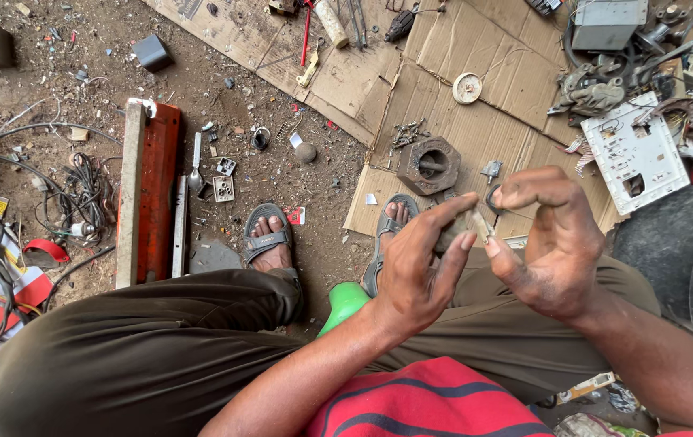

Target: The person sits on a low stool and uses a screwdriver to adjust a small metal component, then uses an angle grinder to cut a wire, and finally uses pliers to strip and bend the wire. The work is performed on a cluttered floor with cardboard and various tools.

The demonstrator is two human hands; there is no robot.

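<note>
My left hand [415,267] and my right hand [549,243] meet above my right knee. Together they pinch a small pale metal part [480,225] between their fingertips. A darker bit of the part shows behind the left fingers. The right hand's fingers curl over it from the right, and the left thumb and forefinger press in from the left. I sit with legs in dark olive trousers [144,356], feet in grey sandals [269,239] on the dirt.
A rusty round metal block [429,166] sits on flattened cardboard [476,105] ahead. A white switch plate [636,154] and a scrap pile lie at the right. A red metal bar [152,194], tangled wires [79,202], small parts and a green object [345,303] lie about.
</note>
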